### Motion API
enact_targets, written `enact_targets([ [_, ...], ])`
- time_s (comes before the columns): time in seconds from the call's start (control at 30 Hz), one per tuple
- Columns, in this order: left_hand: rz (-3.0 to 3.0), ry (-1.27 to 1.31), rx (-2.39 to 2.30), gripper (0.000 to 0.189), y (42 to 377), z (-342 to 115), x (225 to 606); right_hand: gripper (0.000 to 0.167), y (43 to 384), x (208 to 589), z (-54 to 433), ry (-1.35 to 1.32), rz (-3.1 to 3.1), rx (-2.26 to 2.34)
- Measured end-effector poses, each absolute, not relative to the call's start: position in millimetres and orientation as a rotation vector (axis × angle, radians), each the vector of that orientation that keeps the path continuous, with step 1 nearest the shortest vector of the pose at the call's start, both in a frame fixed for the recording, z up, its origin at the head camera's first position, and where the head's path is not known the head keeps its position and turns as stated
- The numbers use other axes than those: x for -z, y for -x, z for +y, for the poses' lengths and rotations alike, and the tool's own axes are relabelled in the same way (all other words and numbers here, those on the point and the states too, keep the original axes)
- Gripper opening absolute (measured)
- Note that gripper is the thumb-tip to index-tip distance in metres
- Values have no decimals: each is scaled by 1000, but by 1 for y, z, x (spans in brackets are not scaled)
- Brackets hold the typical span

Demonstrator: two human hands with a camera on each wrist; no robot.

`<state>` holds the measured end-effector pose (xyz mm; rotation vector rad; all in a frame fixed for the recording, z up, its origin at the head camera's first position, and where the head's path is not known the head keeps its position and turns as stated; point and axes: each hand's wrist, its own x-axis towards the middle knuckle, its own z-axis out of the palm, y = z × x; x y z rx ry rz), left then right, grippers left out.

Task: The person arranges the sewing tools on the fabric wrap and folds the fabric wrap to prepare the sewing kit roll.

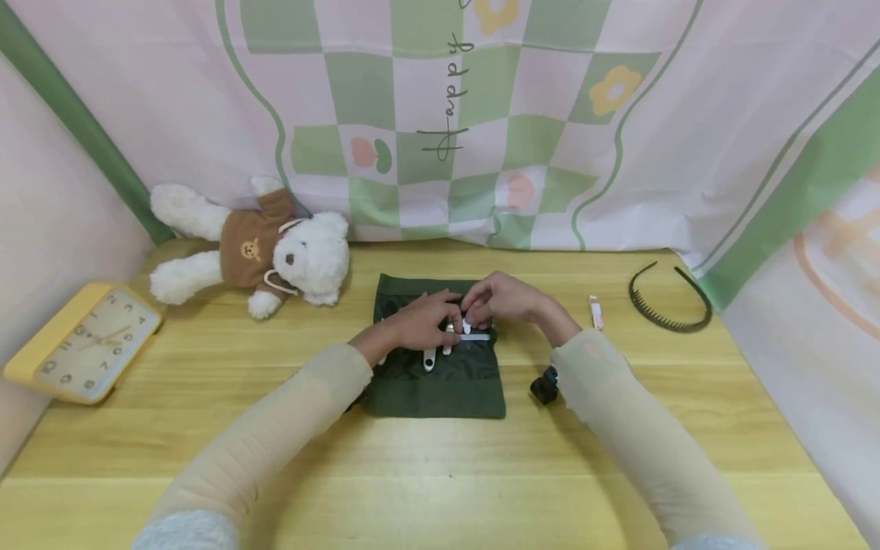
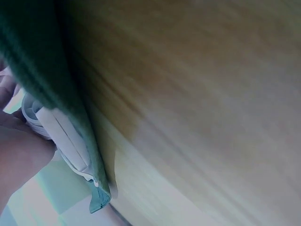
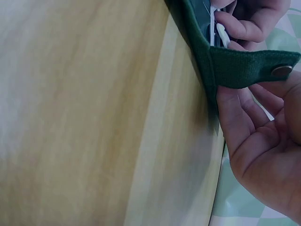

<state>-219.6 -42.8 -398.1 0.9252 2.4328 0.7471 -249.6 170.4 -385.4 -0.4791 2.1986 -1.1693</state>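
A dark green fabric organizer (image 1: pixel 440 397) lies unfolded on the table with several white items in it. My left hand (image 1: pixel 426 317) reaches across its middle, curled fingertips at a white band (image 1: pixel 476 337). Beside it, at the organizer's right edge, my right hand (image 1: pixel 505 298) bends its fingers round a small white piece (image 1: pixel 467 326). In the right wrist view this white piece (image 3: pixel 223 34) sits among both hands' fingertips, and a green snap strap (image 3: pixel 244 67) crosses my right fingers. A white-handled item (image 1: pixel 429 359) lies below my left hand. The left wrist view shows a white block (image 2: pixel 66 139) at the organizer's edge.
A white teddy bear (image 1: pixel 250 248) in a brown top lies at the back left, near a yellow clock (image 1: pixel 89 344). To the right are a small white-and-pink item (image 1: pixel 595 312) and a black toothed headband (image 1: pixel 670 325). A checked curtain (image 1: pixel 426 92) hangs behind the table.
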Motion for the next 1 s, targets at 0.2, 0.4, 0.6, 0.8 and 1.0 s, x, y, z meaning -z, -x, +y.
enact_targets([
  [0.2,2432,-931,-737,7,220,-43,399,24,251,385,170,451,2176,1155],
  [0.4,2439,-942,-736,7,220,-43,400,20,251,384,169,447,2179,1142],
  [0.6,2442,-948,-730,8,221,-43,401,18,250,384,168,396,2187,1211],
  [0.8,2448,-944,-723,8,221,-43,400,15,249,385,167,360,2183,1281],
  [1.0,2442,-937,-715,8,220,-43,398,14,249,385,167,363,2187,1297],
])
